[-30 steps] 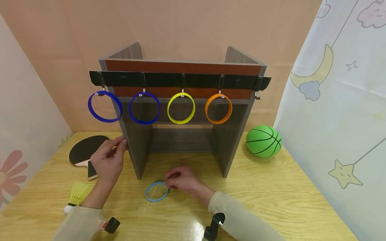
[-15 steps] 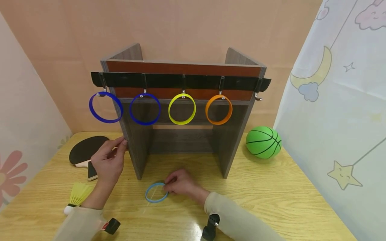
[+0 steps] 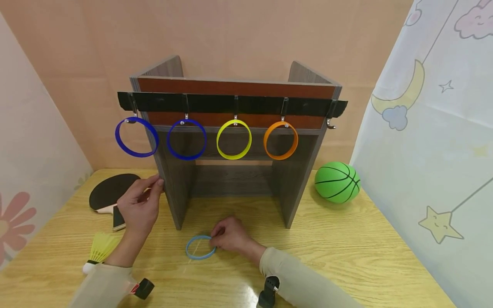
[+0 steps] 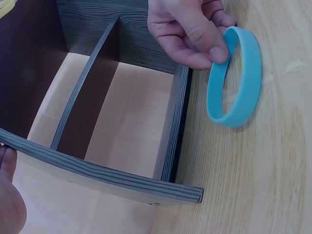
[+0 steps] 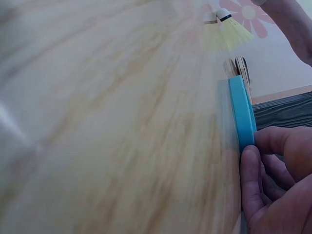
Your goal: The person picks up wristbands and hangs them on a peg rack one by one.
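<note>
My right hand point(image 3: 230, 235) pinches the right edge of a light blue silicone wristband point(image 3: 199, 258) between thumb and fingertips. In the right wrist view, the wristband point(image 5: 241, 114) lies close along the tabletop. The left wrist view shows the same band point(image 4: 251, 80) from above, with the right hand's point(image 4: 192, 31) thumb on it. My left hand point(image 3: 138, 207) grips the left side panel of a grey wooden shelf point(image 3: 169, 188). Across the shelf front, hooks hold two dark blue wristbands point(image 3: 186, 158), a yellow wristband point(image 3: 234, 158) and an orange wristband point(image 3: 281, 158).
A black strip point(image 3: 256, 104) carries the hooks; the far-right hook point(image 3: 330, 125) has no band on it. A green ball point(image 3: 337, 182) sits right of the shelf. On the left lie a table tennis paddle point(image 3: 109, 190) and a yellow shuttlecock point(image 3: 102, 248).
My right hand has shifted slightly left and down along the wristband's edge. The wristband stays nearly where it was, and my left hand keeps its hold on the panel.
</note>
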`<state>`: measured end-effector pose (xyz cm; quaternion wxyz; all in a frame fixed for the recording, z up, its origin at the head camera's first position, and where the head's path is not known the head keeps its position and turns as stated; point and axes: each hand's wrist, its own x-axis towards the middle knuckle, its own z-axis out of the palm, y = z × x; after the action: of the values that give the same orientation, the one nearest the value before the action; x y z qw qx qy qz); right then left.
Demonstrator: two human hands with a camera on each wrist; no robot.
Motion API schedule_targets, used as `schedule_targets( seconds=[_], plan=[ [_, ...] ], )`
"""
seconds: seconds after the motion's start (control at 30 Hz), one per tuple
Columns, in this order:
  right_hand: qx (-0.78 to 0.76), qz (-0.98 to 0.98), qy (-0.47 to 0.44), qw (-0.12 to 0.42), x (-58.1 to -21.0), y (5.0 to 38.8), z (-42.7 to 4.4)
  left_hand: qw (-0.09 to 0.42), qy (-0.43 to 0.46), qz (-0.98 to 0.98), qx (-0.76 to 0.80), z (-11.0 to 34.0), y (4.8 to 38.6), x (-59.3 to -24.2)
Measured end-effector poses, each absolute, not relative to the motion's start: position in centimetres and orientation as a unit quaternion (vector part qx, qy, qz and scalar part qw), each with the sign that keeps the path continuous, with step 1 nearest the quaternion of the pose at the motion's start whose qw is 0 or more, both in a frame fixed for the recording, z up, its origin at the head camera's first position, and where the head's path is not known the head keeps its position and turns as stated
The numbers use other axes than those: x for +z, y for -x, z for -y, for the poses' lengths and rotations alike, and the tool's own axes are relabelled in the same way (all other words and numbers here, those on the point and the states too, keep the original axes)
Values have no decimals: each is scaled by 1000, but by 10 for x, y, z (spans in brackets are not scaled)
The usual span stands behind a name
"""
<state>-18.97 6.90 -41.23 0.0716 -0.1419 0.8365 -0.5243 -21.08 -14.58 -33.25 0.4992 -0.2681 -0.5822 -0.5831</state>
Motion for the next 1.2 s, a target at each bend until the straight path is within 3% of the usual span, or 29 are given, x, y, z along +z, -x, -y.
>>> schedule_targets(
  seconds=[0.43,0.8,1.2],
  plan=[
    [-544,-823,159,45,-416,190,-71,500,271,576,-587,145,212,-333],
    [-617,-770,86,136,-416,186,-85,503,266,581,-582,146,214,-335],
    [-715,-664,90,199,-414,177,-112,496,269,578,-590,146,212,-334]
  ],
)
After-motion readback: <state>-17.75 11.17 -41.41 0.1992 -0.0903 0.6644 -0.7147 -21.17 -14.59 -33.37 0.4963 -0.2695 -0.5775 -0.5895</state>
